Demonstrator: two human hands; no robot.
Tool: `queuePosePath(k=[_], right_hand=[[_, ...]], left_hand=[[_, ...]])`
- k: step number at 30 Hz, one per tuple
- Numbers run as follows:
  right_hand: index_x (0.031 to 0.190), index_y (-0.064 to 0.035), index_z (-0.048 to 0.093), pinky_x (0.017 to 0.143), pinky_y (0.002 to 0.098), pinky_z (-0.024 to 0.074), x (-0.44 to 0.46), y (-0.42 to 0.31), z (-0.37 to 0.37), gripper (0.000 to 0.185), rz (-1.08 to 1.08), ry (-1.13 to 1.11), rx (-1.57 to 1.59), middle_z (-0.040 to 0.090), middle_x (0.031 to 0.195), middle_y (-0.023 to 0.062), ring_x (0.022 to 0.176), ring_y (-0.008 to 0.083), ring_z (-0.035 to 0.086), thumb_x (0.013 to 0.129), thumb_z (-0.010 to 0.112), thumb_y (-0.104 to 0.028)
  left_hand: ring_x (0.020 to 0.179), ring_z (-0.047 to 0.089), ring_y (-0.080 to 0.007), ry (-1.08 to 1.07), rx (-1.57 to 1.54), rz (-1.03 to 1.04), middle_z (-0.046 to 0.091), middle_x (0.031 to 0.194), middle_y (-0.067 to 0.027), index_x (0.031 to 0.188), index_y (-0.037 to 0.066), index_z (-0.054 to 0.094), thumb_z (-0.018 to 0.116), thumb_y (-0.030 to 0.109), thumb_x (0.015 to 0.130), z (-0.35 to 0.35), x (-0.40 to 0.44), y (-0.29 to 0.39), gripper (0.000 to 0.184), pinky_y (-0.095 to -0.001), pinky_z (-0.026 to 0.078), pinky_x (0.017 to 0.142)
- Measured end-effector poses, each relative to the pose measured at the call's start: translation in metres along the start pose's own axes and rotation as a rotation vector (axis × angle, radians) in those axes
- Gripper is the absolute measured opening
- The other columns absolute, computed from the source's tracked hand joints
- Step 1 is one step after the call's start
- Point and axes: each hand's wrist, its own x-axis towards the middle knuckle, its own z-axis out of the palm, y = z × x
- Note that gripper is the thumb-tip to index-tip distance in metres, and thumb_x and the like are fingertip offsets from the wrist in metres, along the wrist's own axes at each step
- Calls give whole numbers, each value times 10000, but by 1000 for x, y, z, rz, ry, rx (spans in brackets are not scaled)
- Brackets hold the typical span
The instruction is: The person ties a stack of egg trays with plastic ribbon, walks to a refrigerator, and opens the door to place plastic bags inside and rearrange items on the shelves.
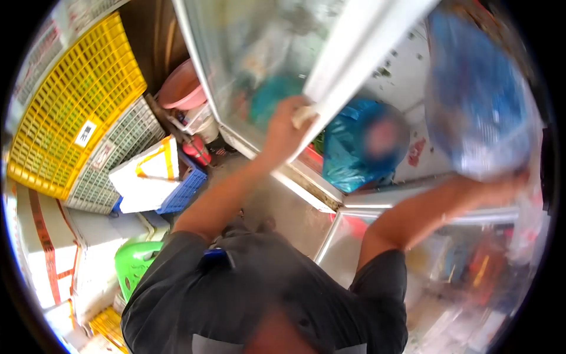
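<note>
My left hand [286,127] is closed around the white frame of a glass door [348,56], by a small beige piece on its edge. My right hand [510,183] reaches far right and is smeared by motion. It is at the lower end of a large, blue, see-through plastic bag [480,94]; its fingers do not show clearly enough to tell their grip. Between my hands, a teal plastic bag [354,147] lies inside the cabinet, just behind the door opening. Something pinkish in or on that bag is blurred.
Yellow crates [76,100] and a grey crate [124,153] stand at the left. Near them are a white foam box [147,174], a blue basket [186,189], a pink basin [184,85] and a green plastic chair [132,265]. A lower glass panel [348,236] is in front of me.
</note>
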Motion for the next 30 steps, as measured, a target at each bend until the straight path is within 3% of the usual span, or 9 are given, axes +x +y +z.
queuePosePath(k=[4, 7, 8, 11, 15, 17, 24, 28, 30], right_hand=[[1179, -28, 696, 891, 450, 522, -46, 5, -55, 590, 392, 126, -354, 686, 1128, 206, 1003, 323, 661, 901, 584, -536], [1103, -36, 717, 822, 444, 527, -95, 128, -146, 408, -295, -484, -1138, 717, 1036, 190, 947, 310, 679, 976, 489, -350], [1071, -28, 709, 796, 431, 533, -120, 57, -110, 339, 121, -482, -975, 720, 1028, 184, 938, 312, 686, 981, 466, -246], [1233, 26, 598, 915, 464, 492, -187, 122, -163, 366, -189, -950, -1401, 645, 1174, 274, 1065, 398, 627, 981, 438, -187], [1336, 83, 525, 993, 470, 401, -238, 142, -154, 533, 662, -751, -794, 542, 1275, 322, 1147, 440, 537, 937, 442, -259], [1249, 125, 577, 939, 483, 434, -252, 160, -149, 536, 409, -716, -775, 621, 1171, 343, 1051, 467, 603, 848, 414, -191], [1247, -7, 613, 901, 394, 452, -219, 192, -63, 386, 718, -997, -426, 620, 1212, 233, 1017, 375, 588, 964, 483, -236], [1152, 41, 591, 603, 416, 437, -254, 266, 15, 307, 87, -706, -45, 628, 797, 101, 635, 236, 523, 905, 573, -142], [1191, 48, 575, 651, 458, 459, -248, 261, 61, 346, 362, -778, 54, 636, 820, 146, 690, 307, 563, 899, 595, -139]], left_hand=[[1025, 613, -338, 114, 140, 137, 585, 1087, -164, 1107, 63, 605, 803, 138, 779, -1, 1, 3, 391, -402, 512, 856], [1010, 610, -338, -10, -55, 34, 595, 1025, -155, 1082, 45, 603, 818, 138, 761, 1, 7, -19, 398, -417, 506, 828], [998, 614, -331, -11, -52, 0, 599, 1014, -149, 1078, 41, 603, 820, 151, 762, -2, 9, -21, 399, -416, 506, 815], [946, 631, -305, -73, -39, -78, 611, 987, -131, 1063, 31, 602, 818, 201, 774, 7, 10, -29, 398, -409, 509, 775], [823, 651, -248, -201, -85, -322, 631, 950, -109, 1031, 16, 606, 791, 280, 818, 5, 19, -39, 386, -364, 520, 714], [771, 645, -209, -241, -36, -389, 639, 909, -101, 1014, 5, 606, 768, 285, 845, 1, 20, -41, 365, -329, 521, 684], [748, 556, -97, -169, 44, -137, 585, 833, -41, 971, 0, 562, 731, 82, 877, 2, 18, -49, 211, -257, 476, 664], [742, 512, -58, -182, -17, -203, 554, 846, 8, 1009, 23, 529, 697, 43, 899, 1, 17, -39, 202, -227, 440, 643], [753, 509, -56, -166, -41, -232, 556, 868, 17, 1033, 30, 517, 667, 52, 922, 4, 15, -38, 188, -212, 426, 644]])
